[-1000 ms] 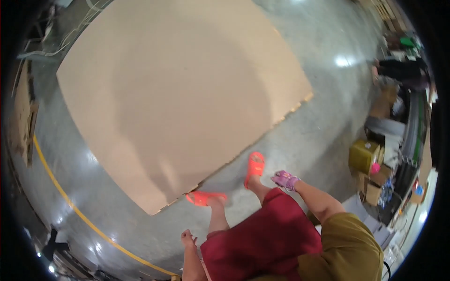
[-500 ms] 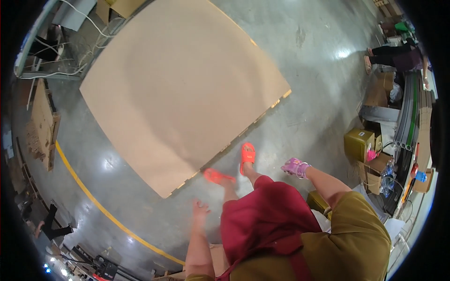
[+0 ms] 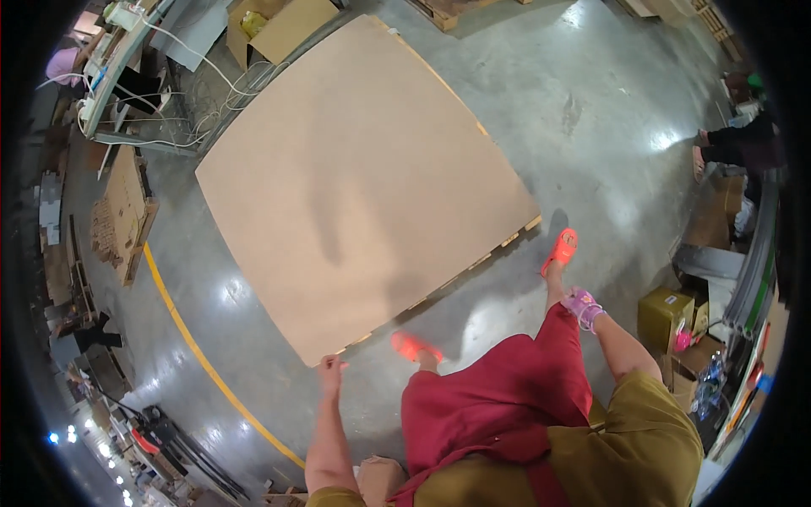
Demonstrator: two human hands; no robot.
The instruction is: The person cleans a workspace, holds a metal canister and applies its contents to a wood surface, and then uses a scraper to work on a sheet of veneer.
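Note:
A large flat brown board, like a sheet of cardboard or fibreboard, lies low over the floor, with bits of wood showing under its near right edge. Bare, my left hand hangs by the board's near corner, its fingers loosely bent and a little apart; whether they touch it I cannot tell. My right hand wears a purple patterned glove with pale bands at the wrist. It hangs beside my red apron, fingers loosely apart, with nothing visible in it.
My orange slippers stand near the board's near right edge. Far left is a metal frame with trailing white cables. A wooden pallet and yellow floor line run left. Boxes stand right; people are at the edges.
I have stepped rightward along the board, my right foot now farther right. My left hand has come up to the board's near corner. My right hand has moved close to the apron.

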